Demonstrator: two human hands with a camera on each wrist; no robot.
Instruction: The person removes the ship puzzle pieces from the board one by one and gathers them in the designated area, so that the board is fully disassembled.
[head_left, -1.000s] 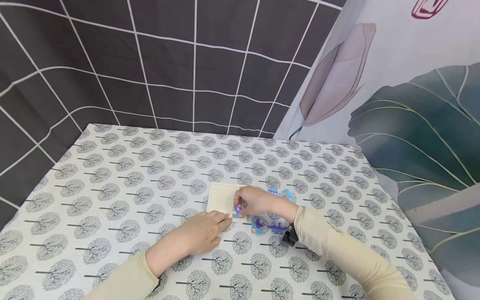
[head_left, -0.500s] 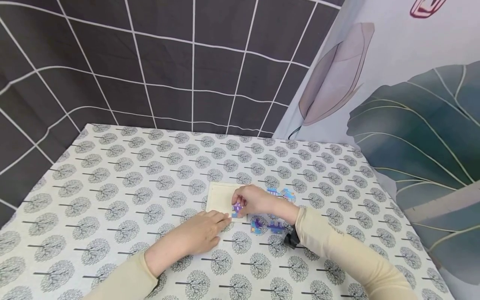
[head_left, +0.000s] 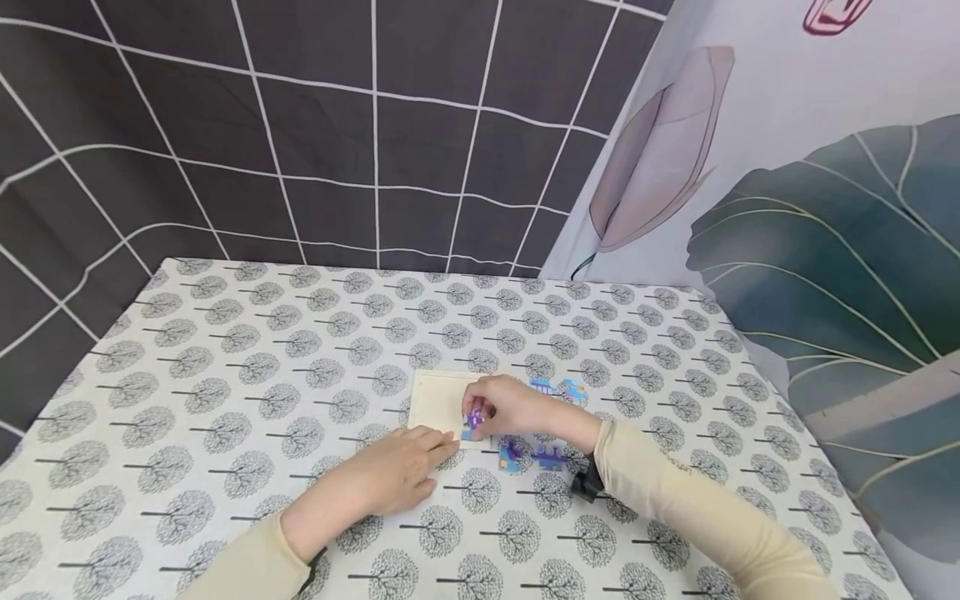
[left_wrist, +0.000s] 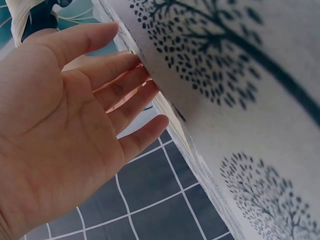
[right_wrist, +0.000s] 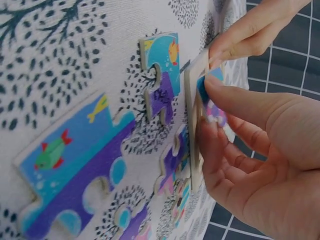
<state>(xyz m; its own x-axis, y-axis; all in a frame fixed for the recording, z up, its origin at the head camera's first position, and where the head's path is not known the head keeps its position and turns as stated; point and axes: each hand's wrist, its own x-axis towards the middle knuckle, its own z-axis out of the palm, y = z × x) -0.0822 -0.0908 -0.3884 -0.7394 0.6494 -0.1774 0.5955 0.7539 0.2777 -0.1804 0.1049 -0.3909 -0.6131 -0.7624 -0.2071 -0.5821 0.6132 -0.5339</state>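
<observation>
My right hand [head_left: 501, 406] pinches a blue and purple puzzle piece [head_left: 473, 420] between thumb and fingers, at the near right corner of a pale wooden puzzle tray [head_left: 433, 402]. In the right wrist view the piece [right_wrist: 216, 75] is tilted at the tray edge, its lower part hidden by fingers. My left hand [head_left: 399, 469] lies at the tray's near edge, its fingertips touching there. The left wrist view shows that palm [left_wrist: 65, 115] with fingers extended, holding nothing.
Right of the tray lie loose pieces: a fish corner piece [right_wrist: 167, 60], a larger blue and purple piece [right_wrist: 70, 165], and others farther back [head_left: 573, 392]. A tree-print cloth [head_left: 262, 400] covers the table. A dark gridded curtain [head_left: 315, 125] hangs behind.
The head view has shifted slightly. Both hands stay at the tray, with the right still pinching the puzzle piece at the near right corner; its fingers move only a little.
</observation>
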